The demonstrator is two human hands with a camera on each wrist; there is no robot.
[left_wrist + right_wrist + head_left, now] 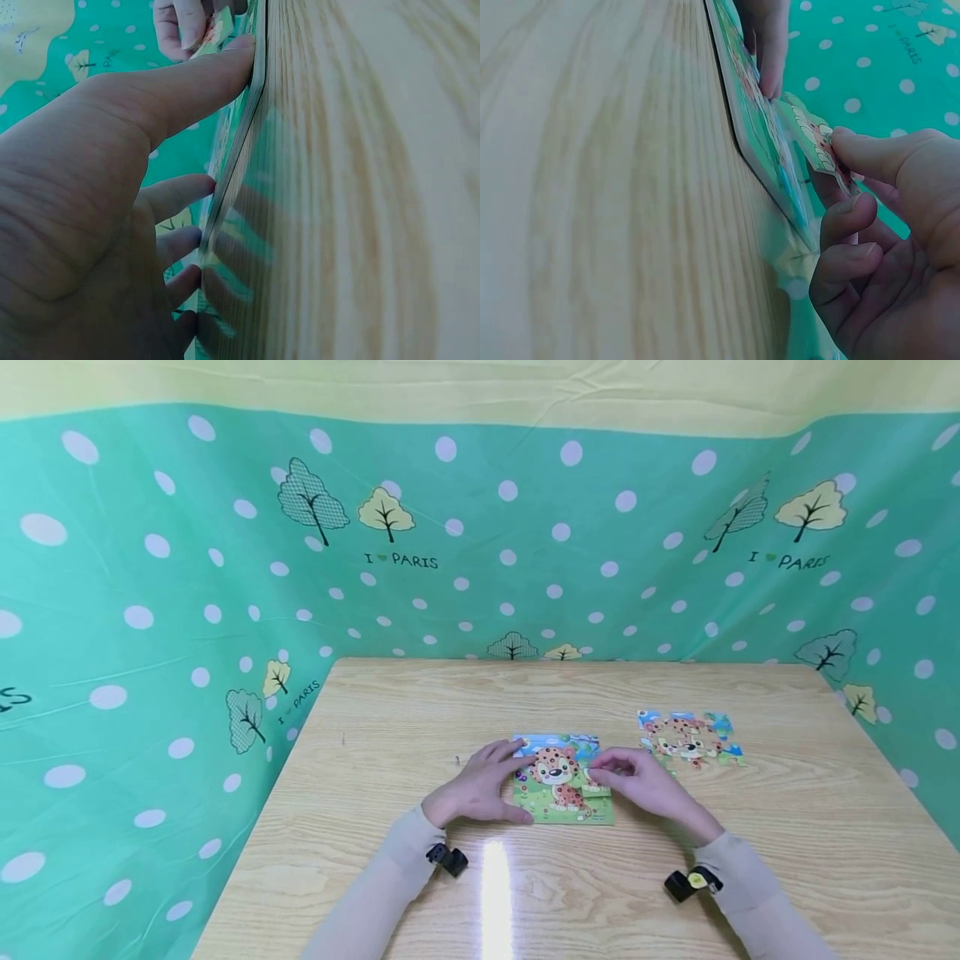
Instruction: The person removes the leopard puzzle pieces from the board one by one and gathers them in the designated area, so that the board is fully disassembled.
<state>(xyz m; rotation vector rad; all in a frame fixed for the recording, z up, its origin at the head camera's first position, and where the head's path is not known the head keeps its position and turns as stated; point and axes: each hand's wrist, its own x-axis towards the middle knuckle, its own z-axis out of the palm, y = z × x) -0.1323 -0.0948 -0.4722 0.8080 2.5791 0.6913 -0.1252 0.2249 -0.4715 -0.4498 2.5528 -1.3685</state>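
A flat board with a cartoon leopard picture (551, 817) lies on the table in front of the person. Spread fingers of the left hand (480, 787) touch its left side, and the thumb rests at the near edge; in the left wrist view the left thumb (187, 90) reaches along the board's rim (247, 105). Over the board's right part, the right hand (643, 785) pinches a jigsaw piece (814, 141) between thumb and fingers. This piece is tilted above the board, showing green and leopard print. Part of the picture is hidden under the left fingers.
Farther back to the right, a group of jigsaw pieces (686, 739) forms part of a similar leopard picture on the wooden table (390, 718). A green dotted cloth (510, 568) hangs behind and beside the table. Small black cameras (447, 858) sit on both wrists.
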